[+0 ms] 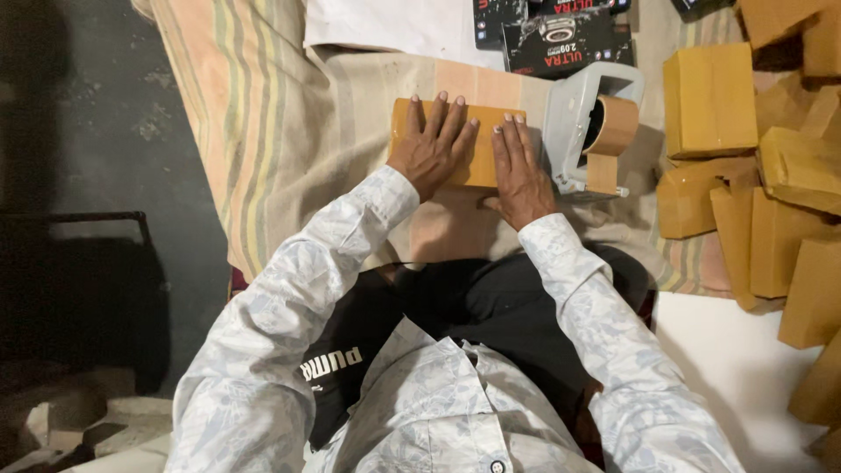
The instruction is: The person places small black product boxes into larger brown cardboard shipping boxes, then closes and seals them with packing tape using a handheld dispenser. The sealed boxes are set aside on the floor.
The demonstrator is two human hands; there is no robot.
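A small flat brown package (480, 140) lies on a striped cloth (289, 114) in front of me. My left hand (429, 147) rests flat on its left part, fingers spread. My right hand (519, 171) presses flat on its right end, fingers together and pointing away from me. Neither hand grips it. Just right of my right hand sits a grey tape dispenser (578, 123) with a roll of brown tape (613, 127).
A heap of several taped brown packages (753, 166) fills the right side. Black printed product boxes (561, 39) and a white sheet (385, 26) lie at the far edge. Dark floor (88, 131) is to the left, and a white surface (727, 359) at lower right.
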